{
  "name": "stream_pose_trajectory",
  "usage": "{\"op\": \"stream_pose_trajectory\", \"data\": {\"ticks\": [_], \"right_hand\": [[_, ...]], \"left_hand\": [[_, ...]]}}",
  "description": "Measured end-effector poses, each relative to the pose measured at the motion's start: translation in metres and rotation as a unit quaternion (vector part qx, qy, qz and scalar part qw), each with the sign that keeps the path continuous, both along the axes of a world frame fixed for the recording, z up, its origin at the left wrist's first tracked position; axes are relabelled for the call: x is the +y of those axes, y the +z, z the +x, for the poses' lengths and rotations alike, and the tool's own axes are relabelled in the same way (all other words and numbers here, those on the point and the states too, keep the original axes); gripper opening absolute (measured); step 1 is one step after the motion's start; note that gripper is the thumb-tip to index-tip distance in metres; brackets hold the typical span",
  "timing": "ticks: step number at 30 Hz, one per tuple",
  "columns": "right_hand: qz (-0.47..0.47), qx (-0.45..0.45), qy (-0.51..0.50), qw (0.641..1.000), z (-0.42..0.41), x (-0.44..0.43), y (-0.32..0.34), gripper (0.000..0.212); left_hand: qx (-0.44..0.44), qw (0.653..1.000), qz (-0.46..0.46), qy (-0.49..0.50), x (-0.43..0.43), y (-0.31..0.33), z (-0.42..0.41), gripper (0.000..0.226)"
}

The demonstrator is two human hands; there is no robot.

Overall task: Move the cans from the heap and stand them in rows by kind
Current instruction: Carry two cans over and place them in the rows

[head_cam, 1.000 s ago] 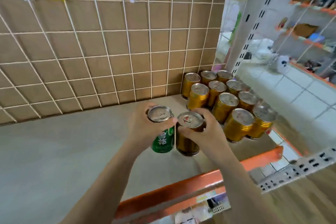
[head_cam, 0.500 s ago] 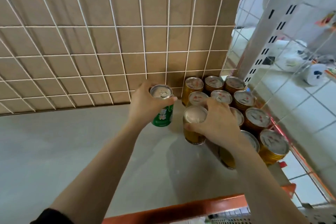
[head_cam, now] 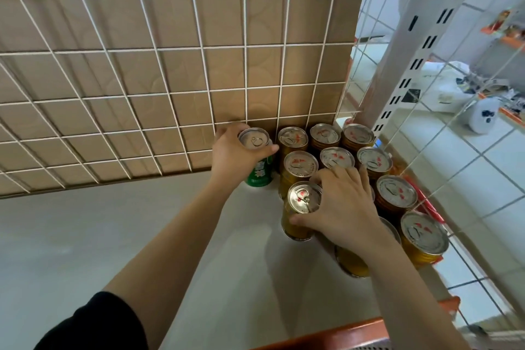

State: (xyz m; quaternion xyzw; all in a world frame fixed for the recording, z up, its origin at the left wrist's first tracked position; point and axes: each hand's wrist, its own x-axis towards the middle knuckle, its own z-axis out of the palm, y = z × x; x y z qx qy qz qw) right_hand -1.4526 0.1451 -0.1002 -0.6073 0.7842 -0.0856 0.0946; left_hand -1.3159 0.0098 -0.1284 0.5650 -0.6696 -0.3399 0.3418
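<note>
A green can (head_cam: 260, 175) is being gripped by the left hand (head_cam: 234, 155), the fingers and thumb being curled round its top rim. The can is being kept upright just left of the back corner of the block of gold cans (head_cam: 369, 163), close beside the block's rear-left can. Whether its base is being rested on the shelf (head_cam: 113, 236) cannot be told.

A gold can (head_cam: 299, 209) is being held by the right hand (head_cam: 343, 207), with the thumb being pressed to its side and the fingers being curled over the far edge of its lid. This can is being kept upright at the block's front-left corner, touching or nearly touching its neighbours.

The block is being backed by a white wire grid (head_cam: 170, 65) with brown cardboard (head_cam: 127, 23) behind it. An orange shelf edge (head_cam: 341, 335) is being shown well in front of the block.
</note>
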Motion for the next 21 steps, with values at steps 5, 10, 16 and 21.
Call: {"op": "stream_pose_trajectory", "data": {"ticks": [5,10,16,21], "right_hand": [[-0.023,0.014,0.004,1.0,-0.002,0.004,-0.002,0.076],[-0.044,0.011,0.006,0.999,-0.002,0.009,-0.004,0.072],[-0.042,0.009,0.012,0.999,-0.003,0.011,-0.005,0.07],[-0.07,0.031,0.027,0.997,0.004,0.016,-0.004,0.077]], "left_hand": [[-0.026,0.999,-0.017,-0.017,-0.009,0.0,-0.01,0.058],[-0.057,0.998,-0.016,-0.008,-0.01,-0.001,-0.014,0.07],[-0.047,0.999,-0.016,0.005,0.011,0.004,-0.007,0.079],[-0.079,0.997,-0.021,-0.001,0.045,-0.001,0.011,0.062]]}}
